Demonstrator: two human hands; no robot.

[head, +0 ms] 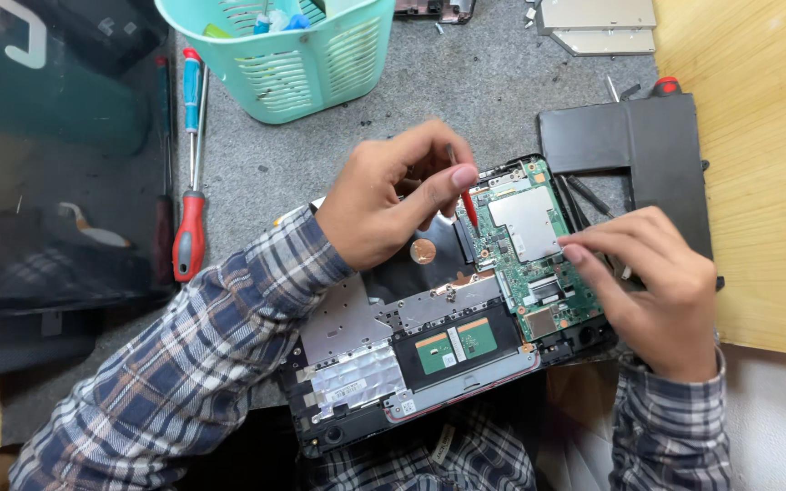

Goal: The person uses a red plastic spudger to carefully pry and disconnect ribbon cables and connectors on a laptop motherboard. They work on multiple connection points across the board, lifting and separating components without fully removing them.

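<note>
An opened laptop chassis (pixel 384 364) lies in front of me, its green motherboard (pixel 539 273) exposed at the right. My left hand (pixel 384 195) pinches a thin red-tipped tool (pixel 468 202) whose tip touches the board's left edge. Fingertips of my right hand (pixel 657 286) press on the board's right side, next to a silver shield (pixel 525 218). A small green touchpad board (pixel 455 344) and a copper-coloured coin cell (pixel 423 251) sit inside the chassis.
A teal basket (pixel 293 55) with tools stands at the top. Red-handled and blue-handled screwdrivers (pixel 190 155) lie on the grey mat at left, beside a dark glossy panel (pixel 47 182). A black flat part (pixel 639 150) and a silver drive (pixel 598 23) lie at the right.
</note>
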